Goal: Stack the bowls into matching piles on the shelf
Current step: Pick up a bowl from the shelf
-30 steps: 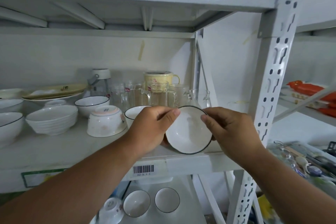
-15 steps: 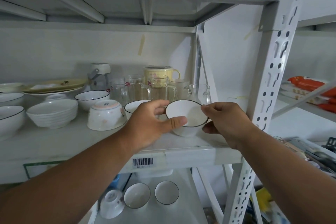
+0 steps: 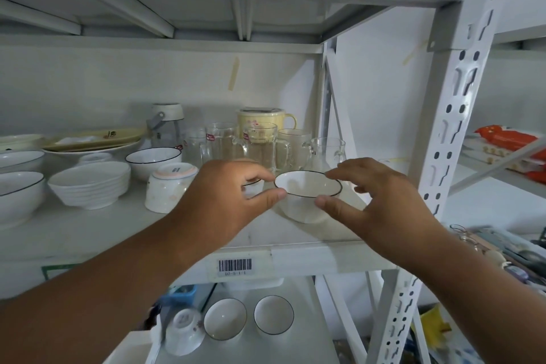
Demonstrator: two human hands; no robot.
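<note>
Lower shelf, nearest: two black-rimmed small bowls wait, upright. Middle shelf: the black-rimmed bowl, held tilted a second ago, now stands upright near the front edge. Left hand and right hand flank it, fingers apart, seemingly letting go. A matching bowl sits just behind the left hand, unstacked. Farther back: glass mugs.

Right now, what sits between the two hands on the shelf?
In the head view, a black-rimmed white bowl stands upright on the shelf between the left hand and right hand.
</note>
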